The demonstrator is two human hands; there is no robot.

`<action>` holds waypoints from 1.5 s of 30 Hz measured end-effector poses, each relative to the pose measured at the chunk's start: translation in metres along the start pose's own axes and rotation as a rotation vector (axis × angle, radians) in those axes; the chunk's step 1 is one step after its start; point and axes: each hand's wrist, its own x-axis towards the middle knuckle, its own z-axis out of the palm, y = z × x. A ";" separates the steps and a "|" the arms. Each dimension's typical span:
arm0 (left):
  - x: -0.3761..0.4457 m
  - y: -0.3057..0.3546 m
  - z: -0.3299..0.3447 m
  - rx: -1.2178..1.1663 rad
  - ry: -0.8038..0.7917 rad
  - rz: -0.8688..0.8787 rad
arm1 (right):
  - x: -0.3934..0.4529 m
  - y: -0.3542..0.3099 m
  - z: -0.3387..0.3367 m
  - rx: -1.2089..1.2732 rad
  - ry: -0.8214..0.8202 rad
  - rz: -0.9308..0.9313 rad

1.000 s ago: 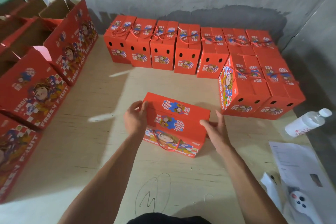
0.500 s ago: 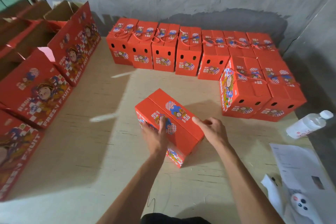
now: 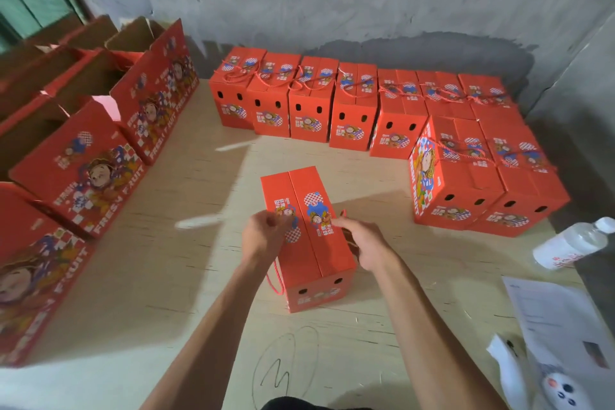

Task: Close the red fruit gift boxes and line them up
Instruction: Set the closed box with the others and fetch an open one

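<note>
We count one closed red box (image 3: 306, 236) at the centre of the frame. Along the top, a row of seven closed boxes (image 3: 354, 106); at right, a nearer pair (image 3: 482, 176). Three open boxes (image 3: 80, 166) show fully at left; those behind we cannot count. One bottle (image 3: 575, 243) at right. Two hands.

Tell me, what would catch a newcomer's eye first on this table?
Probably the row of closed red boxes lined up along the back wall, with more stacked at the right. At the centre, both hands, the left hand and right hand, rest on one closed box. At the left stand larger open boxes.
</note>
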 end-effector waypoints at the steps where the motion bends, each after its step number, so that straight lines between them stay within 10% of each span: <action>1: -0.003 0.010 -0.002 0.061 -0.029 0.105 | -0.001 -0.008 0.004 -0.022 0.036 -0.059; 7: -0.005 0.078 -0.014 0.111 -0.143 0.561 | -0.029 -0.047 0.052 -0.252 -0.193 -0.404; 14: 0.004 0.080 -0.038 0.123 -0.093 0.469 | -0.045 -0.057 0.086 -0.277 -0.292 -0.422; 20: 0.010 0.087 -0.054 0.073 0.040 0.392 | -0.042 -0.098 0.092 -0.384 -0.091 -0.377; 45: 0.070 0.180 0.085 0.202 -0.320 0.636 | 0.035 -0.247 -0.015 -0.240 0.388 -0.506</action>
